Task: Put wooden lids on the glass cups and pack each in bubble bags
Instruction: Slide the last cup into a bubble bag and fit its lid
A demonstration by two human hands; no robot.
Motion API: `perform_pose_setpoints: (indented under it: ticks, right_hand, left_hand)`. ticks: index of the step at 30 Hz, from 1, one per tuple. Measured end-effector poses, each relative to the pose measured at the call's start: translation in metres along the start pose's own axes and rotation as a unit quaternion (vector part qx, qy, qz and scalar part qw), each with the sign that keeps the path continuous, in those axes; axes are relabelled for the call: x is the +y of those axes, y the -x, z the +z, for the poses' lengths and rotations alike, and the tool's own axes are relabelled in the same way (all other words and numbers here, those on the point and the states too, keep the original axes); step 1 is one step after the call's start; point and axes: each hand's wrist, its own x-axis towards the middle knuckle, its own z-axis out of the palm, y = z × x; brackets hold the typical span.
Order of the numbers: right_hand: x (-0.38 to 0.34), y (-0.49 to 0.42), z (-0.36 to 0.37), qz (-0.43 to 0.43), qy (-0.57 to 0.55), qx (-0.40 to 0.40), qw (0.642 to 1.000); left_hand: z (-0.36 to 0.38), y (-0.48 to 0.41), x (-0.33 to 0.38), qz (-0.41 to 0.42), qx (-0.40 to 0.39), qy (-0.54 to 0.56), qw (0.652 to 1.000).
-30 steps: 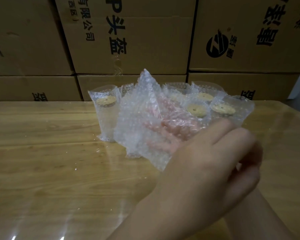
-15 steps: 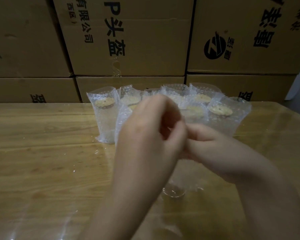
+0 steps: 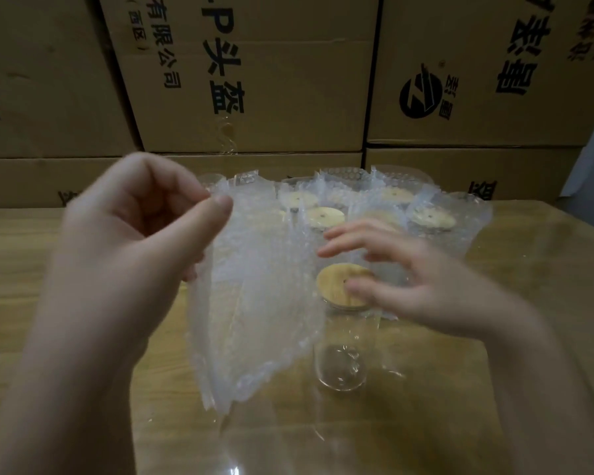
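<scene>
Left grip (image 3: pixel 127 241) pinching bubble bag (image 3: pixel 254 303); right grip (image 3: pixel 408 279) spread loose, holding nothing.
Thumb and forefinger nip the bag's top corner; it hangs beside the glass cup (image 3: pixel 340 358), standing on the tabletop (image 3: pixel 48 303). My right fingers blur over its wooden lid (image 3: pixel 336 279), contact unclear. Cardboard boxes (image 3: pixel 254 80) behind read "头盔", print cut off above.

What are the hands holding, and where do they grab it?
The left hand pinches the bubble bag by its top edge. The right hand holds nothing; its open fingers are spread at the wooden lid.
</scene>
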Motion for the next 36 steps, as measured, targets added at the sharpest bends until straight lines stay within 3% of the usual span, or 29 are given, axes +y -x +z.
perform_pose_setpoints:
  ticks: [3, 7, 13, 19, 21, 24, 27, 29, 32, 36]
  right_hand:
    - [0.008, -0.005, 0.012, 0.089, 0.068, -0.076, 0.991]
    - [0.013, -0.011, 0.017, 0.148, 0.081, -0.034, 0.985]
    - [0.02, -0.005, 0.015, 0.156, 0.102, -0.066, 0.98]
    - [0.031, -0.007, 0.014, 0.137, 0.026, -0.022, 0.99]
    - [0.031, -0.004, 0.006, 0.127, 0.028, 0.018, 0.991]
    - [0.024, 0.002, -0.01, 0.1, -0.036, 0.152, 0.983]
    - [0.013, 0.006, -0.02, 0.006, -0.139, 0.321, 0.937]
    - [0.008, 0.006, -0.024, -0.068, -0.197, 0.39, 0.897]
    - [0.005, 0.005, -0.025, -0.068, -0.328, 0.349, 0.875]
    - [0.004, 0.001, -0.019, -0.029, -0.305, 0.295, 0.905]
  left_hand:
    - [0.009, -0.003, -0.008, -0.037, 0.003, -0.003, 0.999]
    - [0.024, -0.008, -0.026, -0.092, 0.019, -0.02, 0.995]
    - [0.04, -0.011, -0.043, -0.122, 0.013, -0.028, 0.992]
    - [0.049, -0.011, -0.054, -0.138, 0.001, -0.048, 0.989]
    - [0.049, -0.011, -0.056, -0.14, 0.001, -0.052, 0.989]
    - [0.051, -0.011, -0.059, -0.146, 0.003, -0.055, 0.988]
    - [0.053, -0.012, -0.062, -0.154, 0.001, -0.056, 0.986]
    - [0.054, -0.012, -0.064, -0.156, -0.001, -0.056, 0.986]
    - [0.053, -0.011, -0.065, -0.156, -0.003, -0.045, 0.987]
    - [0.051, -0.013, -0.067, -0.165, -0.001, -0.024, 0.986]
